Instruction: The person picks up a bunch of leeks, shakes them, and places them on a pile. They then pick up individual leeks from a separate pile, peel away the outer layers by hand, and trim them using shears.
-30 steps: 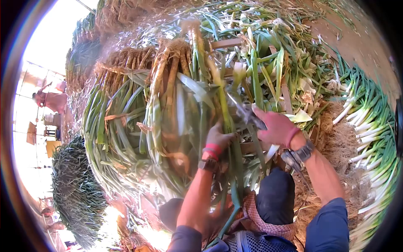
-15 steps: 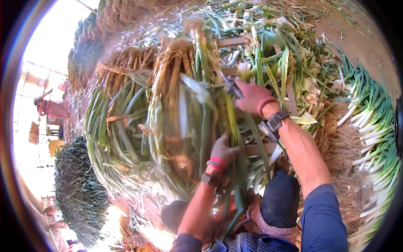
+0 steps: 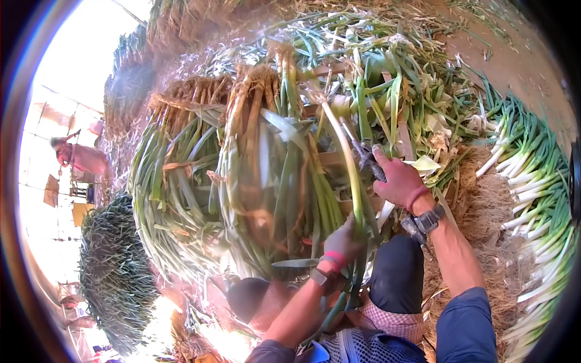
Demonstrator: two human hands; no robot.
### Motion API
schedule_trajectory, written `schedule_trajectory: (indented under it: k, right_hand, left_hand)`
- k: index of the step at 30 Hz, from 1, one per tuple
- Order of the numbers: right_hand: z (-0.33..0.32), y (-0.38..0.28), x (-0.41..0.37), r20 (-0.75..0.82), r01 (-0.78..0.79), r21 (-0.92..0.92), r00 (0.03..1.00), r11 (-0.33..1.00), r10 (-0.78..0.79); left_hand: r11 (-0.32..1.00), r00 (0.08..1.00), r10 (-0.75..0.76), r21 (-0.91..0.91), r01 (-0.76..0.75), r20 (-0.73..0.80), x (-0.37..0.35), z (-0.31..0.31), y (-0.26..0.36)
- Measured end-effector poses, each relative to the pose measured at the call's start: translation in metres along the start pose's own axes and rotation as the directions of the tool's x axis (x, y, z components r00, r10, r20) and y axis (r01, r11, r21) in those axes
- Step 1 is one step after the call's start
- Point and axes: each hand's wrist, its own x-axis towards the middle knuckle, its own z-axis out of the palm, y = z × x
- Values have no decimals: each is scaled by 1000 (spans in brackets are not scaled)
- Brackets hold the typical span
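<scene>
Green leek [image 3: 346, 163] in left hand [image 3: 345, 240]

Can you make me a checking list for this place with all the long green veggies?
Surface: bare dirt ground, brown root fibres on it.
Job's things: one long leek; big untrimmed bundle beside it.
Clutter: heap of cut leaves; row of white trimmed leeks at right.
Hands: left hand grips the leek low down; right hand holds a dark knife higher up.
Cables: nothing seen.
Surroundings: another person far left; dark green pile.
</scene>
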Motion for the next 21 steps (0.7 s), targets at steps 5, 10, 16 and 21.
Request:
schedule_trajectory:
  k: [5, 10, 16, 21]
  right_hand:
    - [6, -6, 32, -22, 44, -63, 999, 997, -45]
    - [15, -14, 56, -32, -37, -70, 999, 997, 35]
    - [7, -7, 45, -11, -181, 5, 983, 983, 181]
    - [13, 30, 23, -81, -315, 64, 944, 947, 319]
  left_hand:
    - [994, 992, 92, 69, -87, -83, -9, 28, -10]
    - [994, 988, 107, 47, -103, -112, -11, 25, -5]
    - [1000, 995, 17, 14, -18, 100, -26, 44, 4]
    - [971, 971, 230, -78, -224, 68, -33, 63, -10]
